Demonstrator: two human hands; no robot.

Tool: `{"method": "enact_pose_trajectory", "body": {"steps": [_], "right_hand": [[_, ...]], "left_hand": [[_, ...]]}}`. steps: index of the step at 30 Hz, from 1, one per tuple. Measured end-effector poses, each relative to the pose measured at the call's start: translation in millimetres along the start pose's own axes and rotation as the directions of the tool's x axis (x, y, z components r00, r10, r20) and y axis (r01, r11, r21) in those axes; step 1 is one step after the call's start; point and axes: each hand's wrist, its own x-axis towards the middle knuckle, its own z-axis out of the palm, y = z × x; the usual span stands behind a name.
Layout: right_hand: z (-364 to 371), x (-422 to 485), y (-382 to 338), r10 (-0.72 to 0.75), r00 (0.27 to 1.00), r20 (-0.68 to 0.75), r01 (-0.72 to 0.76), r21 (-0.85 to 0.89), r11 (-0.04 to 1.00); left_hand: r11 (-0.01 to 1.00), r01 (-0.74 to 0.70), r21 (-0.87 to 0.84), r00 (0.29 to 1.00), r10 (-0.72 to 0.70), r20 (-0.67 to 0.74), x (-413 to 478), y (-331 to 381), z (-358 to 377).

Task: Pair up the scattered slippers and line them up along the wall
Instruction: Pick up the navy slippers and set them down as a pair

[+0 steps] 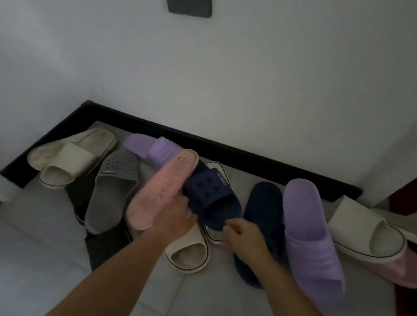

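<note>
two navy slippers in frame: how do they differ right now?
Held navy slipper: strap side up, strap with small dark marks and a label showing, gripped by the left hand and the right hand, raised over a cream slipper. Floor navy slipper: flat on the tiles, untouched, no strap showing, so probably sole up; the purple slipper overlaps its right edge. Both share the dark navy colour.

The slippers look like moulded foam or soft plastic, all matt. The pink slipper (161,189) lies sole up, its underside ribbed with wavy grooves. The grey slipper (113,188) has a strap pierced with round holes — the navy slipper (212,196) bears small raised marks on its strap. The purple slipper (311,237) is smooth. The floor (191,301) is pale tile with a dull sheen — the wall (242,80) is matt white paint above a dark baseboard (230,152).
</note>
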Motion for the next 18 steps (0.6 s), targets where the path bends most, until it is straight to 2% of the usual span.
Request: {"method": "enact_pose_trajectory", "body": {"steps": [2, 4, 6, 8, 10, 11, 12, 14, 16, 18], "right_hand": [[21, 19, -17, 0.126, 0.992, 0.030, -0.128, 0.382, 0.915], [37, 34, -40, 0.210, 0.973, 0.091, -0.218, 0.646, 0.732], [49, 42, -47, 0.259, 0.954, 0.151, -0.268, 0.815, 0.514], [50, 51, -46, 0.278, 0.945, 0.170, -0.274, 0.875, 0.398], [43, 56, -50, 0.312, 0.937, 0.157, -0.288, 0.854, 0.434], [36, 54, -51, 0.350, 0.928, 0.126, -0.296, 0.821, 0.489], [30, 56, -46, 0.398, 0.915, 0.068, -0.303, 0.769, 0.563], [13, 53, -30, 0.452, 0.880, -0.143, -0.310, 0.548, 0.777], [-6, 43, -12, 0.355, 0.873, -0.336, -0.233, 0.353, 0.906], [-27, 29, 7, 0.279, 0.852, -0.444, -0.151, 0.301, 0.942]], "left_hand": [[0.999, -0.027, -0.020, 1.000, 0.027, 0.006, -8, 7, 4], [0.999, -0.035, -0.021, 0.999, 0.036, 0.019, -24, 12, 4], [0.999, 0.002, -0.033, 0.998, 0.000, 0.070, -43, 8, -1], [0.998, 0.046, -0.032, 0.994, -0.043, 0.096, -58, -5, -15], [0.999, 0.046, -0.015, 0.997, -0.045, 0.069, -66, -19, -35], [0.998, 0.055, -0.009, 0.997, -0.054, 0.059, -70, -26, -45], [0.998, 0.065, 0.001, 0.997, -0.065, 0.051, -71, -33, -54], [0.996, 0.081, 0.049, 0.996, -0.083, 0.043, -72, -44, -72], [0.992, 0.080, 0.103, 0.995, -0.085, 0.054, -69, -52, -86], [0.990, 0.055, 0.131, 0.995, -0.065, 0.074, -67, -55, -96]]}}
